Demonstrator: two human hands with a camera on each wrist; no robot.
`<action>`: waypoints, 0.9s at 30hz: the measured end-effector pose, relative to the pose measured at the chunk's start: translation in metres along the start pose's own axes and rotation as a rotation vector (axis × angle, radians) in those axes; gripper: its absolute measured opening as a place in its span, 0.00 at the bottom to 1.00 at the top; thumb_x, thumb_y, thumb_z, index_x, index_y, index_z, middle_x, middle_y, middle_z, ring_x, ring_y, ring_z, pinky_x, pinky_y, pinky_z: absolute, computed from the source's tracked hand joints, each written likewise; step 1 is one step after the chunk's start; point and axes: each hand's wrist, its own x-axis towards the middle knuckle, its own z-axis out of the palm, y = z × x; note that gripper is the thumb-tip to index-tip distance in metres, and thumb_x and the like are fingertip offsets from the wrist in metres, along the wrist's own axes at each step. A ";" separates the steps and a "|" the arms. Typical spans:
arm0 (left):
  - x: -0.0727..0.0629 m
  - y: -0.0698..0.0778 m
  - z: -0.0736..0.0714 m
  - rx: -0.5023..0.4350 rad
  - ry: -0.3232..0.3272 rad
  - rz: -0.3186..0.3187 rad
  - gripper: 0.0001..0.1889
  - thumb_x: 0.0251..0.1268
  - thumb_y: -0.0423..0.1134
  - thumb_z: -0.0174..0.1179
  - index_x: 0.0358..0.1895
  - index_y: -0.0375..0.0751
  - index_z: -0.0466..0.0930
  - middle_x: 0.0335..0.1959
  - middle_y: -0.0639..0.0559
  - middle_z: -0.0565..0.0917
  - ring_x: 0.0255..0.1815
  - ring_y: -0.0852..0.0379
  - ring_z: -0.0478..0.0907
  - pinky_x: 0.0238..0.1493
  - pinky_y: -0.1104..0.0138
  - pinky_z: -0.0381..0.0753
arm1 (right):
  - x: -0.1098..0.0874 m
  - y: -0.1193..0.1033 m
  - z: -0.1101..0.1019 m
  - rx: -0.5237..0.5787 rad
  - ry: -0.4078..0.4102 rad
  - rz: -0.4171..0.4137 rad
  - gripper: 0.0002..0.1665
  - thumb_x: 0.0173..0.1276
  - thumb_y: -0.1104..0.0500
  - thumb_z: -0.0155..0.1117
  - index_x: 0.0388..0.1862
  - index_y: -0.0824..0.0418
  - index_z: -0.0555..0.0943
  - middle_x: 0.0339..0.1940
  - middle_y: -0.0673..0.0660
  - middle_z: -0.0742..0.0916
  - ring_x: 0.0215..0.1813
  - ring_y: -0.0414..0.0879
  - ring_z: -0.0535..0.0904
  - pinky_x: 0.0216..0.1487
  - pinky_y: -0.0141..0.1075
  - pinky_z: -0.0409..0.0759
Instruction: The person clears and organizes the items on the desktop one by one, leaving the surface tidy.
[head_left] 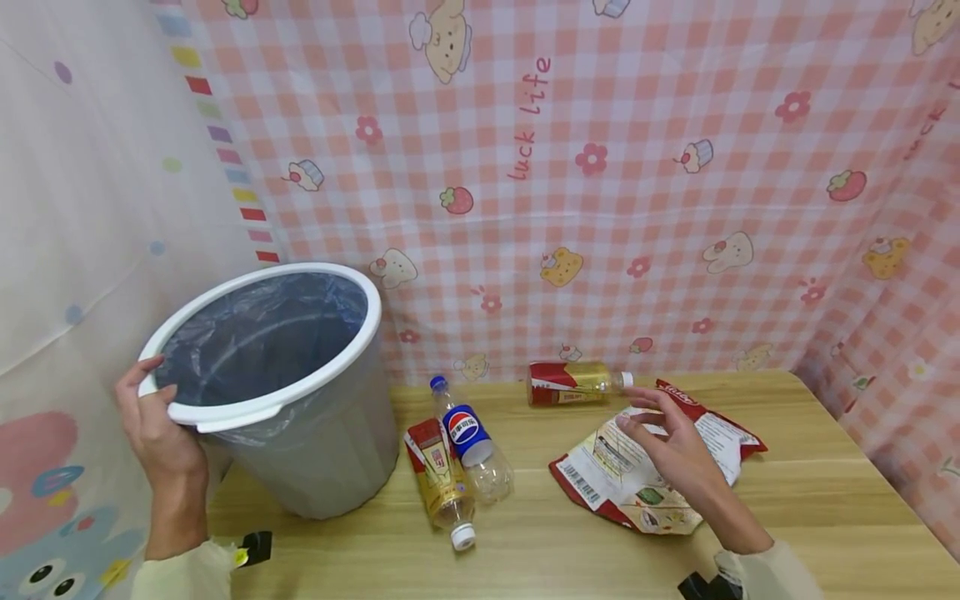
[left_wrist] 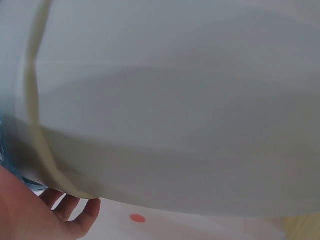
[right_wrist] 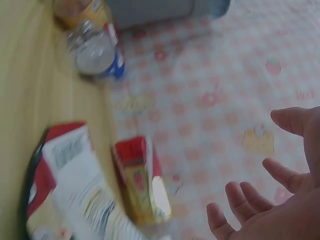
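A grey trash bin [head_left: 341, 454] with a white rim and a plastic liner stands at the left of the table. My left hand [head_left: 161, 429] grips its rim, thumb and fingers around the edge; the bin's wall [left_wrist: 165, 115] fills most of the left wrist view. My right hand [head_left: 678, 450] hovers over a red and white snack bag [head_left: 607, 467], fingers spread and holding nothing. Behind the bag lies a red and gold bottle [head_left: 566, 383] with a white cap. Beside the bin, a similar bottle [head_left: 437, 471] lies against a blue-labelled Pepsi bottle [head_left: 467, 429].
Pink checked cloth [head_left: 487, 250] hangs directly behind the wooden table [head_left: 525, 550]. A pale printed curtain [head_left: 67, 250] is close on the left, beside the bin. More checked cloth [head_left: 922, 333] hangs along the right side.
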 end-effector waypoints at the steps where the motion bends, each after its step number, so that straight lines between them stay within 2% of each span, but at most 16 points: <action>1: 0.000 0.000 0.000 0.002 -0.001 0.003 0.20 0.65 0.31 0.41 0.54 0.44 0.78 0.50 0.51 0.76 0.45 0.58 0.72 0.43 0.74 0.68 | -0.002 0.005 -0.003 -0.009 0.009 0.017 0.32 0.74 0.47 0.59 0.71 0.59 0.65 0.66 0.60 0.74 0.62 0.54 0.72 0.56 0.47 0.74; 9: -0.001 0.000 0.000 -0.015 -0.019 0.006 0.19 0.66 0.30 0.40 0.54 0.43 0.78 0.50 0.49 0.75 0.43 0.57 0.73 0.41 0.74 0.70 | -0.026 0.042 -0.028 -0.037 0.078 0.180 0.38 0.74 0.43 0.57 0.73 0.63 0.60 0.71 0.67 0.67 0.65 0.57 0.68 0.45 0.23 0.71; 15: 0.000 0.000 -0.001 0.013 -0.016 0.006 0.19 0.66 0.32 0.41 0.55 0.44 0.77 0.50 0.51 0.75 0.45 0.58 0.72 0.43 0.75 0.68 | -0.040 0.065 -0.044 -0.049 0.097 0.270 0.40 0.75 0.43 0.55 0.75 0.66 0.56 0.73 0.69 0.64 0.66 0.61 0.65 0.41 0.23 0.69; 20: 0.001 0.000 -0.002 0.025 -0.015 0.010 0.20 0.66 0.32 0.41 0.55 0.45 0.77 0.51 0.51 0.75 0.46 0.58 0.72 0.43 0.74 0.68 | -0.046 0.078 -0.055 -0.064 0.095 0.313 0.42 0.75 0.43 0.54 0.75 0.67 0.55 0.72 0.73 0.62 0.67 0.66 0.64 0.41 0.25 0.70; 27: 0.000 0.000 -0.002 0.023 -0.029 0.002 0.19 0.66 0.32 0.40 0.55 0.45 0.76 0.51 0.50 0.75 0.44 0.58 0.74 0.40 0.75 0.71 | -0.053 0.094 -0.062 -0.029 0.063 0.358 0.44 0.76 0.42 0.52 0.76 0.69 0.51 0.73 0.78 0.55 0.68 0.68 0.63 0.41 0.25 0.72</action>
